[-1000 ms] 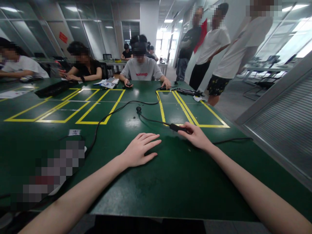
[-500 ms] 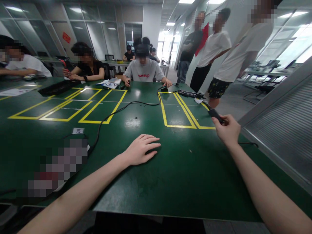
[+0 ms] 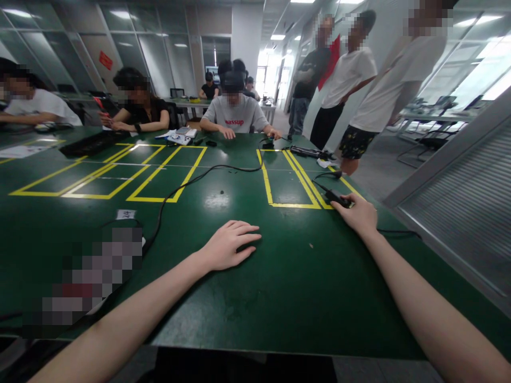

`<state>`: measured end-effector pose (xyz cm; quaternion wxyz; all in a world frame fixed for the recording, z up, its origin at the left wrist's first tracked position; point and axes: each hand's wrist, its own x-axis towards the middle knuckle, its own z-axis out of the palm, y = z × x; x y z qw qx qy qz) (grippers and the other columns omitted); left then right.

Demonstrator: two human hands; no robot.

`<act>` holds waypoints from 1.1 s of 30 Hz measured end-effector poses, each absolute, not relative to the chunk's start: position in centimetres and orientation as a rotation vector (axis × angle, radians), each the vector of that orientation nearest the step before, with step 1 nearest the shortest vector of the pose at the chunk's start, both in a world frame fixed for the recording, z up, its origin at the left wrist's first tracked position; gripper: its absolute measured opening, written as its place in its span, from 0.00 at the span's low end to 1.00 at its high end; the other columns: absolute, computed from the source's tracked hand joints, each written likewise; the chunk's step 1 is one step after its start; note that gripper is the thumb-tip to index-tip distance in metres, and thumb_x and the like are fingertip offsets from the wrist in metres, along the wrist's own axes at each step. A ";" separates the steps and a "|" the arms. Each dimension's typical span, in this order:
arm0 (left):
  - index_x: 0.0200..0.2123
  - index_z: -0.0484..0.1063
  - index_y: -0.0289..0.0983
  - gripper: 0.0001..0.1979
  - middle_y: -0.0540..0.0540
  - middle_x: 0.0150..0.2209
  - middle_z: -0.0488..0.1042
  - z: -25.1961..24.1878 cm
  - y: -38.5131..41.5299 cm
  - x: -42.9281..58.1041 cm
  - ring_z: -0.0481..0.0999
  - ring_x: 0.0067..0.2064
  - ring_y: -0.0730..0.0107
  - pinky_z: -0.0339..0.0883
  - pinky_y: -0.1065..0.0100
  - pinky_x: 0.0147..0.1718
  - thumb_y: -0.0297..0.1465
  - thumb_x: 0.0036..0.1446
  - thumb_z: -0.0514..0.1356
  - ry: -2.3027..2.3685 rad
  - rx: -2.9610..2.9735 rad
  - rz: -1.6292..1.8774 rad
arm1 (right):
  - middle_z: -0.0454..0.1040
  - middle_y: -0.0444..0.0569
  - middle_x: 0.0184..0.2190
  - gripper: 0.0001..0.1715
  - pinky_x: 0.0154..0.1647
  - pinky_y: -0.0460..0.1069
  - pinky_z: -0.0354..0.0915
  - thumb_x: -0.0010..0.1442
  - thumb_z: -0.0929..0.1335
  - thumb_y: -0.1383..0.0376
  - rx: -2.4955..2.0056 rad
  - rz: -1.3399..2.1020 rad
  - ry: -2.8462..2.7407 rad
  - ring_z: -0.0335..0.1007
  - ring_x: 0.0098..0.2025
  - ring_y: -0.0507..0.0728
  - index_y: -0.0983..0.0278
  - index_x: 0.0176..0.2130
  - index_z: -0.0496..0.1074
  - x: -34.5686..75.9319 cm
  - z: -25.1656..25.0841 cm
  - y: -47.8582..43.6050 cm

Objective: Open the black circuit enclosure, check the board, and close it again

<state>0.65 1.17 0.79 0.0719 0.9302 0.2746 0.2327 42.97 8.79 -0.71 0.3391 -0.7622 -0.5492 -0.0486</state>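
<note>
My left hand (image 3: pixel 227 246) lies flat on the green table (image 3: pixel 279 287), fingers spread, holding nothing. My right hand (image 3: pixel 358 215) rests on the table to the right, its fingers closed on a small black adapter block (image 3: pixel 337 199) with a thin black cable (image 3: pixel 324 181) running from it. The block sits on the yellow tape line (image 3: pixel 315 198) at the corner of a marked rectangle.
A second black cable (image 3: pixel 187 183) crosses the table from the left. Yellow taped rectangles (image 3: pixel 159 175) mark the surface. Seated people work at the far edge; three people stand at the right. The table's right edge (image 3: pixel 439 250) runs close to my right arm.
My right hand carried the black block from the table's middle out to the right, lifted it, then lowered it onto the yellow tape. My left hand stayed put.
</note>
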 end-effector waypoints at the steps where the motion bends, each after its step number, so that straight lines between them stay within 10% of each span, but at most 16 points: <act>1: 0.56 0.76 0.41 0.15 0.42 0.60 0.77 0.8 1.2 0.6 0.75 0.60 0.57 0.68 0.52 0.60 0.33 0.69 0.58 0.826 2.794 0.699 | 0.78 0.54 0.31 0.18 0.29 0.52 0.58 0.50 0.75 0.51 -2.012 -0.127 -1.406 0.69 0.30 0.63 0.61 0.36 0.78 43.1 -0.8 8.9; 15: 0.55 0.76 0.40 0.15 0.42 0.59 0.77 0.5 1.2 0.5 0.76 0.58 0.57 0.69 0.54 0.58 0.33 0.69 0.58 0.840 2.783 0.675 | 0.78 0.54 0.26 0.28 0.41 0.57 0.68 0.67 0.59 0.56 -2.099 0.068 -1.216 0.76 0.34 0.67 0.68 0.53 0.76 44.1 -0.8 9.6; 24: 0.55 0.77 0.40 0.14 0.43 0.59 0.77 0.4 1.3 0.5 0.76 0.58 0.57 0.70 0.54 0.57 0.33 0.69 0.58 0.838 2.780 0.675 | 0.76 0.61 0.50 0.40 0.49 0.59 0.69 0.54 0.72 0.47 -1.951 -0.118 -1.387 0.75 0.47 0.69 0.66 0.59 0.72 43.9 -1.5 9.3; 33: 0.54 0.78 0.41 0.13 0.43 0.59 0.77 0.3 1.3 0.5 0.77 0.58 0.57 0.70 0.54 0.56 0.34 0.69 0.59 0.835 2.772 0.660 | 0.75 0.57 0.39 0.35 0.43 0.57 0.69 0.53 0.73 0.49 -1.887 -0.237 -1.443 0.73 0.43 0.68 0.68 0.53 0.77 44.2 -0.1 9.0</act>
